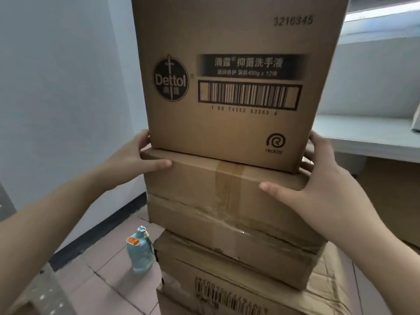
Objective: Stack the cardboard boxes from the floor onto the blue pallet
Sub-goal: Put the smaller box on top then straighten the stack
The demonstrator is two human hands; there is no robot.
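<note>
Both hands, left hand (138,155) and right hand (327,178), fingers clasping the taped box (218,189) beneath the Dettol box (231,87).

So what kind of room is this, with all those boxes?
Probably a storeroom or stockroom: shipping cartons stacked high, topped by a Dettol box, a bare tiled floor, and a plain white ledge along the wall.

Brown top cardboard box (227,87) printed with a black round Dettol logo, black text band and black barcode, plain brown taped boxes (227,212) beneath, pale blue bottle (139,253) with orange patch, pinkish tiled floor (102,280), pale blue-grey wall (56,87)
</note>
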